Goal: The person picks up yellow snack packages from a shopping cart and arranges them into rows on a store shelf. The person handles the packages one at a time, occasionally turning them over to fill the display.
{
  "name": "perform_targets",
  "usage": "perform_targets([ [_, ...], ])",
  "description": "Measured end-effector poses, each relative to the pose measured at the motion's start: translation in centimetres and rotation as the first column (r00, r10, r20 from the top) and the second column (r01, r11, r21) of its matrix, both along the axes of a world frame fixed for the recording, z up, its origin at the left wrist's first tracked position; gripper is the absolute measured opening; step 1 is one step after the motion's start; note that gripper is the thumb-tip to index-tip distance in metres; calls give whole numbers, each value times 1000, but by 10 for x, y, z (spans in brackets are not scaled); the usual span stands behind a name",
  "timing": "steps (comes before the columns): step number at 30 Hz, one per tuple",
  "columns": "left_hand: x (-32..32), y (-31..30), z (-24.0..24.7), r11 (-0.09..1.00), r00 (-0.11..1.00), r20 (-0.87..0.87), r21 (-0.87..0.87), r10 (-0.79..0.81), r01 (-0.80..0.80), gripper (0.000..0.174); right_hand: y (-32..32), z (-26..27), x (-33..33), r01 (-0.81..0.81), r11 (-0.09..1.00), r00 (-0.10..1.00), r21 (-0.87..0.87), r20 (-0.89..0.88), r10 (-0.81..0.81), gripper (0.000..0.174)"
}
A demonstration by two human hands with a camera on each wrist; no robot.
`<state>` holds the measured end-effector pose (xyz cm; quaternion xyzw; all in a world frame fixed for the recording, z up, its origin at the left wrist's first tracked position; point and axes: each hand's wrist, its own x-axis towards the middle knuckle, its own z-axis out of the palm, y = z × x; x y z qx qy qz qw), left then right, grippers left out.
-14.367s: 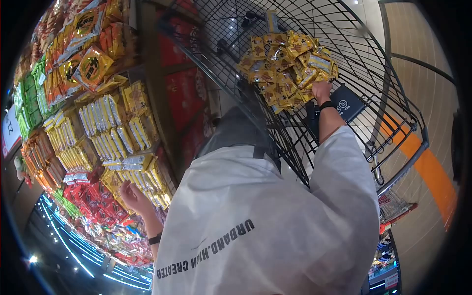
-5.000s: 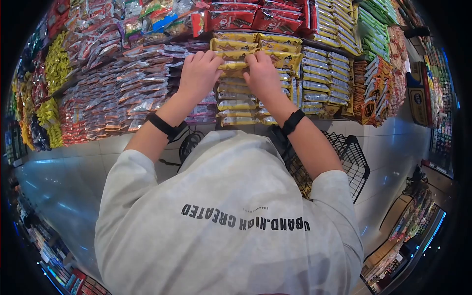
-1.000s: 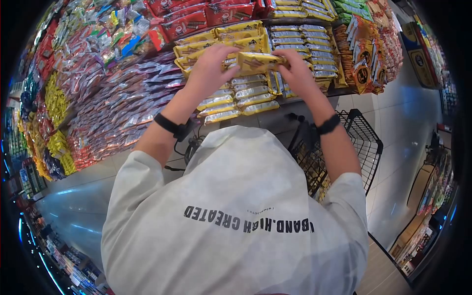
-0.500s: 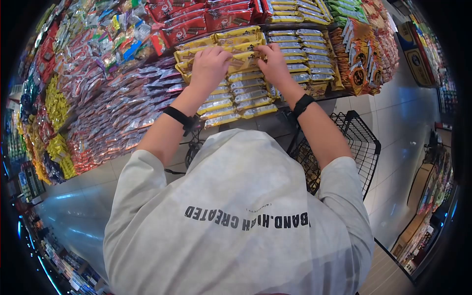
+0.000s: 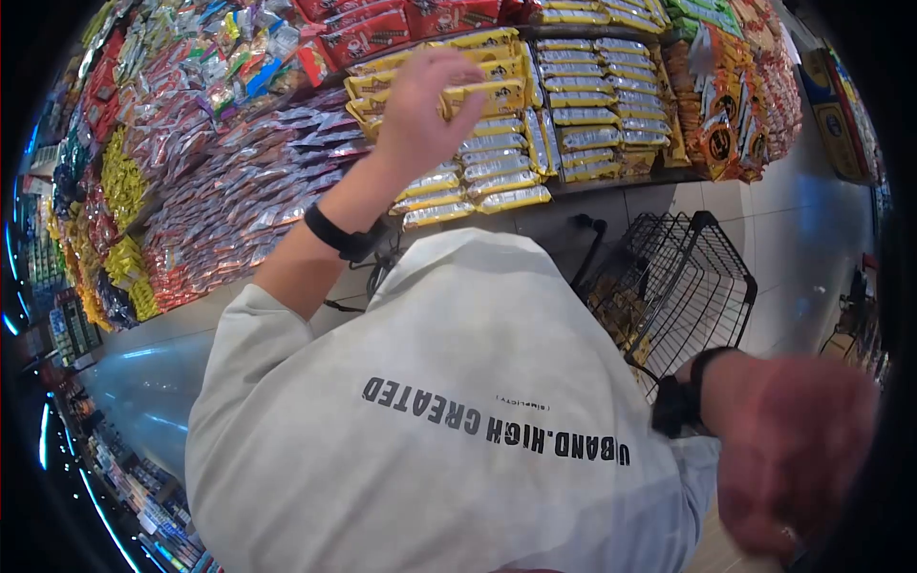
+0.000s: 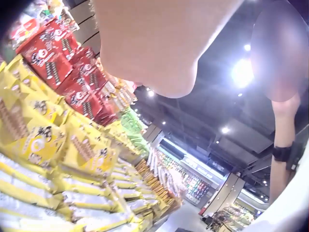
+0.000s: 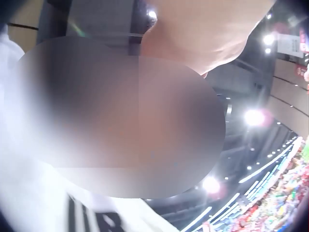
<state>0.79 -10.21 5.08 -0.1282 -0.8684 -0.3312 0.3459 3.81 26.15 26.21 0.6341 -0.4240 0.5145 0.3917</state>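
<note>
Flat yellow snack packets [image 5: 501, 95] stand in a row on the display, printed faces showing. Silver-backed yellow packets [image 5: 497, 164] lie stacked in front of them. Over this row hovers my left hand [image 5: 428, 103], its thumb and fingers loosely bent and apart, with nothing between them. The left wrist view shows that hand [image 6: 149, 48] above the yellow packets [image 6: 89, 150]. My right hand [image 5: 798, 449] is raised close to the head camera at the lower right, large and blurred. Its fingers are not distinct, and I cannot tell whether it holds anything.
A black wire shopping cart [image 5: 702, 282] holding yellow packets stands right of the body. Red packets [image 5: 368, 36] lie behind the yellow row, orange packets [image 5: 726, 105] to the right, purple-silver packets [image 5: 248, 201] to the left. Tiled floor [image 5: 783, 239] runs beyond the cart.
My right hand has left the yellow packets and swung right and back, up near the head. My left hand has come off the packets, its thumb spread from the fingers.
</note>
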Motion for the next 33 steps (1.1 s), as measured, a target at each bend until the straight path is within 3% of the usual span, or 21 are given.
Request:
perform_targets([
  [2, -2, 4, 21, 1000, 991, -136, -28, -7, 3, 21, 2, 21, 23, -36, 999, 998, 29, 47, 34, 20],
  [4, 2, 11, 26, 999, 994, -109, -2, -33, 33, 19, 4, 24, 34, -14, 999, 998, 41, 63, 11, 20],
  [8, 24, 34, 10, 990, 994, 53, 109, -95, 89, 19, 18, 21, 39, 4, 1000, 997, 29, 75, -6, 20],
  [11, 41, 47, -11, 955, 905, 330, 214, -268, 204, 21, 31, 20, 36, -9, 1000, 998, 19, 57, 8, 20],
  [14, 49, 57, -17, 955, 877, 405, 241, -260, 172, 21, 43, 19, 34, 11, 1000, 998, 26, 61, -12, 20],
  [22, 56, 66, -31, 967, 876, 412, 149, -251, 207, 21, 69, 2, 32, 25, 999, 998, -43, 56, -22, 19],
  [26, 62, 74, -34, 945, 839, 475, 300, -264, 127, 23, 71, 2, 26, 49, 998, 993, -32, 109, -45, 19],
  [27, 59, 73, -38, 970, 870, 442, 194, -217, 143, 23, 75, 4, 24, 31, 999, 995, -11, 97, -30, 19],
  [32, 58, 77, -35, 968, 858, 454, 180, -240, 176, 23, 83, 0, 18, 20, 999, 997, -30, 79, -17, 18],
  [33, 59, 78, -37, 947, 827, 487, 280, -281, 157, 23, 86, -3, 18, 20, 999, 997, -40, 77, -17, 18],
])
